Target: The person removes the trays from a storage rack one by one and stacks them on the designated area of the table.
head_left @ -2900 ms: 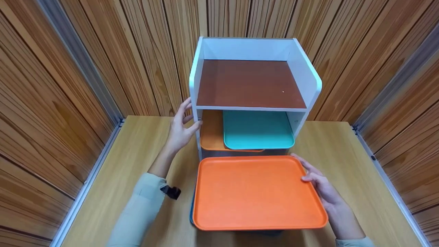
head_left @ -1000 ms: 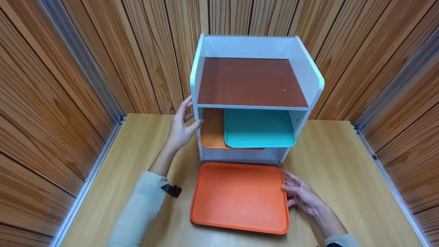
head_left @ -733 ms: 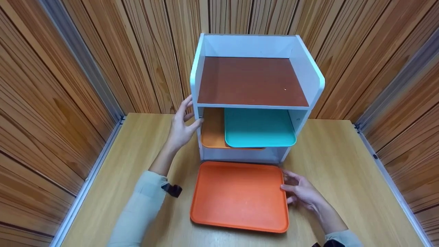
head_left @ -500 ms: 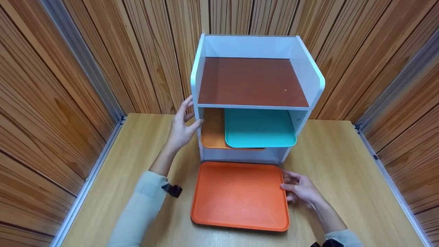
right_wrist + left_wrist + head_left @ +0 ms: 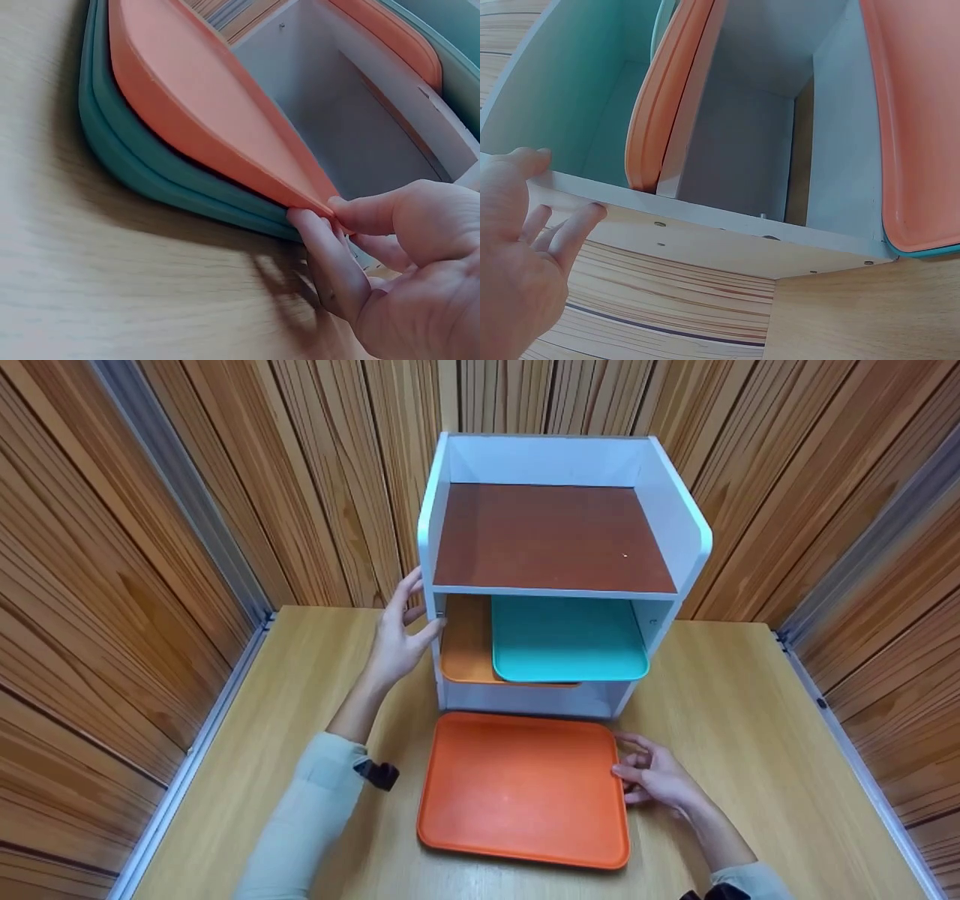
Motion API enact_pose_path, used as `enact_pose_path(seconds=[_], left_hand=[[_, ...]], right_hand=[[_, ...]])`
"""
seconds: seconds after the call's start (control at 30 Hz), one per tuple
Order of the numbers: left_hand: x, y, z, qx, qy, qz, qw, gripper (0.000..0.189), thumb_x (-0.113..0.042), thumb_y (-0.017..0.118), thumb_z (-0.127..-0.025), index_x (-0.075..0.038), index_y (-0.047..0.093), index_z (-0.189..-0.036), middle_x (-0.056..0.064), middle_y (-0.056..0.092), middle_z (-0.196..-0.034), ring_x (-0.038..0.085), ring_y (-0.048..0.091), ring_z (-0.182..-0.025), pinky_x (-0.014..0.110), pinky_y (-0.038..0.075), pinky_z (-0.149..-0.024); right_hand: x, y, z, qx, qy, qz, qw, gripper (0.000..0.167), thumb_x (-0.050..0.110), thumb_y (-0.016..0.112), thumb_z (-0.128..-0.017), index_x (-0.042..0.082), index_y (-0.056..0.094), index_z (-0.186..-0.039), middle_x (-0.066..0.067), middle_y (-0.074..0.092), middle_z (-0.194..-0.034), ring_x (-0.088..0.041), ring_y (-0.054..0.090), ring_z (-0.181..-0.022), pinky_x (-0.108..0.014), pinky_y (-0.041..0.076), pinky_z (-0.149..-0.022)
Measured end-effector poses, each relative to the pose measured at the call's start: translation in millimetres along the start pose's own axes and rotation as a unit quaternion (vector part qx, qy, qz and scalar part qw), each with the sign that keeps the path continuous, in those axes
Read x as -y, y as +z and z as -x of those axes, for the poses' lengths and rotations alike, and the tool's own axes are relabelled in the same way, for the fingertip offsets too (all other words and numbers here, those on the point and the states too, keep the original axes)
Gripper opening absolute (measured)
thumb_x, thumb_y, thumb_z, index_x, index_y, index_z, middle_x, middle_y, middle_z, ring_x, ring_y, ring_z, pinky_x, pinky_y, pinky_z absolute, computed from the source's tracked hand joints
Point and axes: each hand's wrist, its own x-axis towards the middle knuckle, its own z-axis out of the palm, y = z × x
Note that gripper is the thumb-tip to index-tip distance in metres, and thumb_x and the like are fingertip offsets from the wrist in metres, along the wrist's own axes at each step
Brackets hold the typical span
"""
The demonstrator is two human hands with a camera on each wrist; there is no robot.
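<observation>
A white shelf unit with a brown top stands at the back of the table. My left hand grips its left side panel, thumb at the inner edge and fingers on the outside. In front of the unit lies an orange tray, on top of dark teal trays seen stacked under it in the right wrist view. My right hand pinches the orange tray's right rim between thumb and fingers. The thumb sits on the rim's upper side.
On the middle shelf, a turquoise tray overlaps a darker orange tray. Below it is the lower compartment. Wood-patterned walls enclose the wooden table at the back and on both sides.
Since the earliest frame, the orange tray has come down onto the stack and shifted left, the right hand moving with it. Over the last second little differs; the left hand keeps its hold.
</observation>
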Motion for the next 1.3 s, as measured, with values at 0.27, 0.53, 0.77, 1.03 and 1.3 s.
enact_pose_path(seconds=[0.27,0.53,0.77,1.03,1.3], left_hand=[[-0.6,-1.9,-0.1,-0.005,0.005,-0.008,0.9999,0.078,0.005,0.071,-0.105,-0.010,0.037,-0.173,0.025,0.051,-0.167,0.054,0.061,-0.151,0.065,0.061,-0.116],[0.4,-2.6,0.1,-0.006,0.006,-0.006,0.9999,0.078,0.003,0.072,-0.105,-0.011,0.038,-0.173,0.024,0.052,-0.166,0.054,0.061,-0.151,0.064,0.061,-0.115],[-1.3,-2.9,0.0,-0.006,-0.007,-0.011,0.9999,0.079,0.002,0.073,-0.104,-0.013,0.038,-0.173,0.022,0.052,-0.167,0.053,0.062,-0.151,0.066,0.062,-0.114],[-1.4,-2.1,-0.5,-0.002,-0.013,-0.006,0.9999,0.079,0.000,0.073,-0.105,-0.015,0.038,-0.174,0.021,0.054,-0.166,0.051,0.062,-0.152,0.066,0.062,-0.114],[1.1,-0.6,0.6,-0.001,-0.005,-0.009,0.9999,0.078,0.002,0.073,-0.105,-0.013,0.038,-0.173,0.023,0.053,-0.167,0.053,0.061,-0.151,0.066,0.061,-0.114]], right_hand=[[7,9,-0.8,-0.047,0.008,0.051,0.9976,0.069,0.004,0.067,-0.108,-0.010,0.035,-0.168,-0.005,0.063,-0.102,-0.014,0.067,-0.076,-0.026,0.066,-0.059],[9,12,-2.8,-0.060,-0.007,0.077,0.9952,0.062,0.004,0.063,-0.110,-0.012,0.040,-0.165,-0.005,0.059,-0.102,-0.015,0.064,-0.074,-0.024,0.061,-0.055],[7,12,-6.0,-0.059,0.003,0.067,0.9960,0.063,0.008,0.068,-0.111,-0.005,0.040,-0.166,-0.005,0.063,-0.090,-0.013,0.064,-0.066,-0.024,0.062,-0.054],[8,11,-3.9,-0.065,-0.004,0.075,0.9951,0.068,0.012,0.069,-0.110,-0.008,0.036,-0.166,-0.004,0.065,-0.090,-0.013,0.067,-0.067,-0.026,0.064,-0.055],[26,20,3.5,-0.205,-0.067,0.062,0.9745,0.053,0.007,0.071,-0.108,-0.007,0.054,-0.156,-0.016,0.073,-0.114,-0.010,0.074,-0.081,-0.024,0.067,-0.070]])
